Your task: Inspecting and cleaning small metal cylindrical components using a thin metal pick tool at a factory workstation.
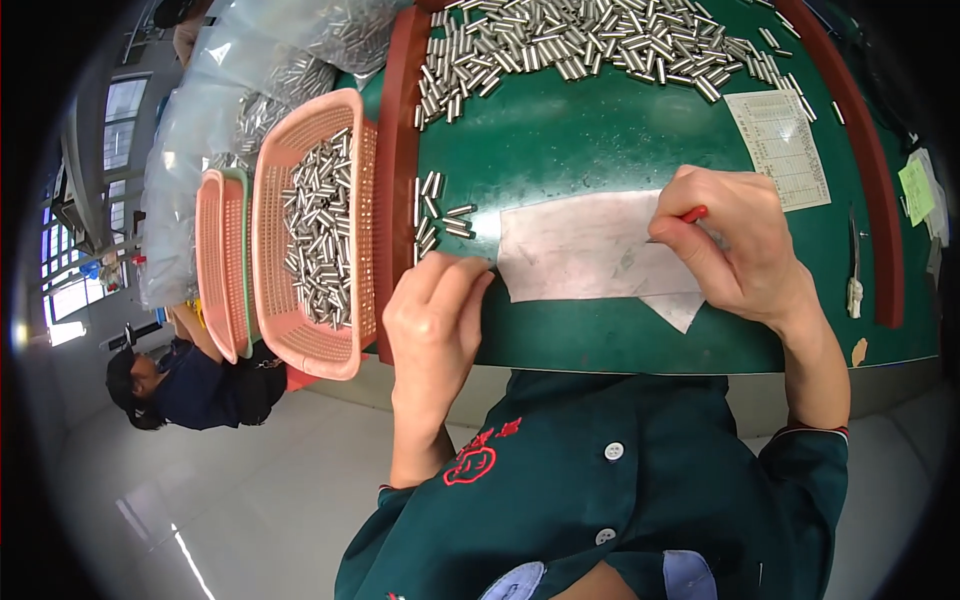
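Note:
My left hand (pixel 432 315) is closed at the left side of the green table top (pixel 590 140), its fingertips pressed together; whatever they hold, if anything, is hidden. Just beyond it lie several loose short metal pins (pixel 430 205). A pale, smudged sheet (pixel 580 250) of paper or cloth lies flat between my hands, with another corner sticking out under its near edge. Over the right end of this sheet, my right hand (pixel 740 240) is closed around a slim tool with a red end (pixel 696 214); a thin dark tip shows by the thumb, and its exact kind is hidden.
A large heap of metal pins (pixel 590 40) covers the far table. Red-brown rails (pixel 397 150) edge both sides. Left stand a pink basket of pins (pixel 365 200), stacked baskets (pixel 210 260) and plastic bags (pixel 200 110). A printed sheet (pixel 780 150) lies right. Another person (pixel 200 385) works at left.

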Demonstrator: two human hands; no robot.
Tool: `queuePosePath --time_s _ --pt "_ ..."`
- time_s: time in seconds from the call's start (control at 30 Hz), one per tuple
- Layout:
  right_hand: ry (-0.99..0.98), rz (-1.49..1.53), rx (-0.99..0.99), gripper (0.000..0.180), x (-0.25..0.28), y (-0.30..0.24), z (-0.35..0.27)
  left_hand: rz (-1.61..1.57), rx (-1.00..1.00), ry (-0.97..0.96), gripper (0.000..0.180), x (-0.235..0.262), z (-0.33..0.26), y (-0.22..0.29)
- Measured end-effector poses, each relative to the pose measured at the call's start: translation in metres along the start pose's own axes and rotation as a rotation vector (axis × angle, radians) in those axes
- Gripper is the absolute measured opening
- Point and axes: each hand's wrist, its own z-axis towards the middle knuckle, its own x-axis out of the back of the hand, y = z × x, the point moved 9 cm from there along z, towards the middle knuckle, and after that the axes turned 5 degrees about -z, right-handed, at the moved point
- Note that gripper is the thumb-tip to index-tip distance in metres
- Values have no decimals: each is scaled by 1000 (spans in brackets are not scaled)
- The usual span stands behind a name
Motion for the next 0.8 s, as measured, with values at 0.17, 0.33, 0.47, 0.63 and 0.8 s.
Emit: queuePosePath --time_s 0.17,0.33,0.47,0.63,0.8 --pt "-4 -12 4 16 -2 -1 -1 85 -91 -152 12 -28 -4 4" --pt "-12 -21 -2 17 -3 0 0 -76 -23 -277 9 -36 -3 -8" --pt "-3 -19 -17 17 -2 6 -1 -348 141 -346 6 -29 -1 -25" --pt "-15 -29 -12 16 -1 3 4 -933 470 -56 7 -19 12 -52" --pt "-13 -31 -22 15 2 -1 5 -1855 540 -187 13 -70 41 -43"
